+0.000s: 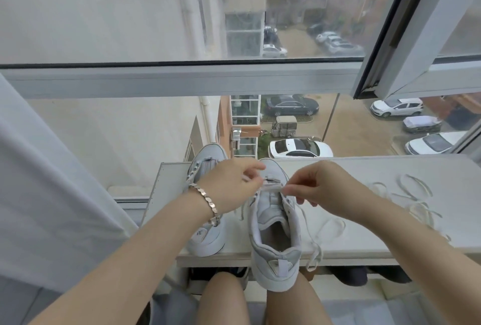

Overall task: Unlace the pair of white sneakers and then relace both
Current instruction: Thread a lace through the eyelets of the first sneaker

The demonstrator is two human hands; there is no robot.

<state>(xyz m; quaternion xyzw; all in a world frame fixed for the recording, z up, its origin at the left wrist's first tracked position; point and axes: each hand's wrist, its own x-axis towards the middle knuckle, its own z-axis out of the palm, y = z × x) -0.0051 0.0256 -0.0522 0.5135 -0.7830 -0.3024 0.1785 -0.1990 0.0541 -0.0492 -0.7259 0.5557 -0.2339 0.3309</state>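
Two white sneakers stand on a white shelf top (pixel 377 244) by the window. The nearer sneaker (pixel 273 241) points away from me, its heel hanging over the shelf's front edge above my knees. Its white lace (pixel 272 187) runs flat across the lowest eyelets near the toe. My left hand (pixel 231 186) pinches the lace's left end, and my right hand (pixel 320 189) pinches its right end. Loose lace trails down the shoe's right side. The other sneaker (pixel 205 236) sits to the left, partly behind my left wrist. A second, loose lace (pixel 411 194) lies coiled on the shelf at right.
A bracelet (pixel 205 201) is on my left wrist. A white curtain (pixel 52 181) hangs at left. Window glass and frame (pixel 182 77) stand right behind the shelf, with an open sash (pixel 406 25) at upper right. Dark shoes (pixel 348 275) sit under the shelf.
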